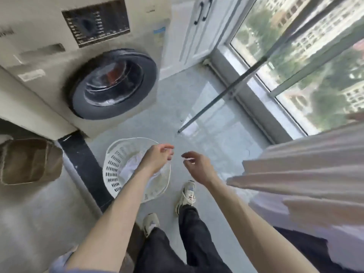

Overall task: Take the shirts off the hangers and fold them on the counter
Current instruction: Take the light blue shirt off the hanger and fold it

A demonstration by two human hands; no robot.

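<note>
My left hand (157,157) and my right hand (198,166) reach forward side by side above the floor. Their fingers are loosely spread and nothing is in them. My left hand hovers over the far rim of a white laundry basket (113,170) that holds white cloth (129,168). Pale pink shirt fabric (307,174) hangs in from the right edge, just right of my right forearm, with a lavender garment (346,239) below it. No hanger shows. The grey counter (29,223) lies to my left.
A front-loading washing machine (110,83) stands ahead on the left. A brown paper bag (29,160) sits on the counter. A thin metal rod (222,93) slants across the floor toward the large window (315,62). White cabinet doors (197,26) are at the back.
</note>
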